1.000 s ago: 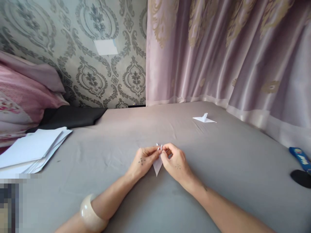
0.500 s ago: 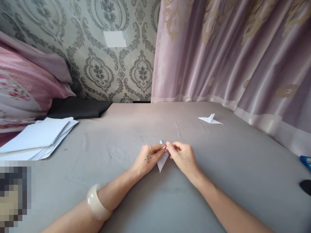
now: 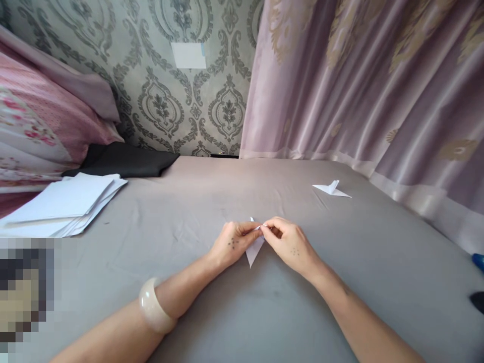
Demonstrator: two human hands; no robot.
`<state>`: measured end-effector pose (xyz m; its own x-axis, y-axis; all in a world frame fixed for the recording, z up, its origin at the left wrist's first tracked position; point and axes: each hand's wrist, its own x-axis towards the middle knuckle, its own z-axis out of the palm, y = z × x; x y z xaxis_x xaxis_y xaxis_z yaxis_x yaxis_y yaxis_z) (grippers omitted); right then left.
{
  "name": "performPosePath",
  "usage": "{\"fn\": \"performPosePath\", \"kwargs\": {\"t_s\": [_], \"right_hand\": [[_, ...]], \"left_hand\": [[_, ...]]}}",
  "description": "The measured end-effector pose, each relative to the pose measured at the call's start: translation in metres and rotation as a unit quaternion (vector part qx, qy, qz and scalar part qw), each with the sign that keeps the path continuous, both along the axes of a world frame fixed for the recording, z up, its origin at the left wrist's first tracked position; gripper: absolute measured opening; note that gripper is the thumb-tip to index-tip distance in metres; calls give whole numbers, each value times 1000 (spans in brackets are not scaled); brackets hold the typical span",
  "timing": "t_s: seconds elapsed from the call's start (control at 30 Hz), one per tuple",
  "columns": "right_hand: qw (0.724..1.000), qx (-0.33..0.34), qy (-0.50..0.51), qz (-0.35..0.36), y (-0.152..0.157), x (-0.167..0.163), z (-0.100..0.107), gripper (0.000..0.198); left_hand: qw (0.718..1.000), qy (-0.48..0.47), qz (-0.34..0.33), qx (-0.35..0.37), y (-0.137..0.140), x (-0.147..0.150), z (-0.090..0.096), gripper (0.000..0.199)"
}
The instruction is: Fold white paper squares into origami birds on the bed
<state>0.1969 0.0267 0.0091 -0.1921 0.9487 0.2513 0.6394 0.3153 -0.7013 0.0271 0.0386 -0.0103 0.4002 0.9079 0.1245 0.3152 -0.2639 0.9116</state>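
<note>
A small folded white paper figure (image 3: 254, 253) is held between my two hands over the grey sheet. My left hand (image 3: 235, 242) pinches its middle, thumb and fingers closed on the paper. With thumb and forefinger, my right hand (image 3: 290, 243) pinches a small part at its upper right. One pointed flap hangs down below the fingers, and a small tip shows above the left fingers. The rest of the folds are hidden by my hands. Another folded white paper figure (image 3: 332, 188), with flat wings and an upright middle, rests farther off to the right.
A stack of white paper sheets (image 3: 71, 201) lies at the left, by a black folded item (image 3: 124, 161) and pink floral fabric (image 3: 41, 116). The grey sheet (image 3: 212, 322) has slight wrinkles. Pink curtains (image 3: 321, 91) hang at the right. Blue and black objects show at the right edge.
The view has shifted slightly. My right fingers have changed their pinch a little at the paper's upper right; both hands still hold the figure. The far paper figure rests as before.
</note>
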Motion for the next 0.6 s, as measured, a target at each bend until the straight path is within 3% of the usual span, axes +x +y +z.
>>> {"fn": "performPosePath", "kwargs": {"t_s": [0.1, 0.3, 0.6], "right_hand": [[1000, 1, 0, 9, 2, 2, 0, 18], [994, -79, 70, -31, 4, -1, -2, 18], [985, -123, 98, -69, 2, -5, 3, 26]], "left_hand": [[1000, 26, 8, 6, 0, 0, 0, 38], [998, 48, 27, 21, -2, 1, 2, 41], [995, 68, 38, 66, -2, 2, -1, 44]]}}
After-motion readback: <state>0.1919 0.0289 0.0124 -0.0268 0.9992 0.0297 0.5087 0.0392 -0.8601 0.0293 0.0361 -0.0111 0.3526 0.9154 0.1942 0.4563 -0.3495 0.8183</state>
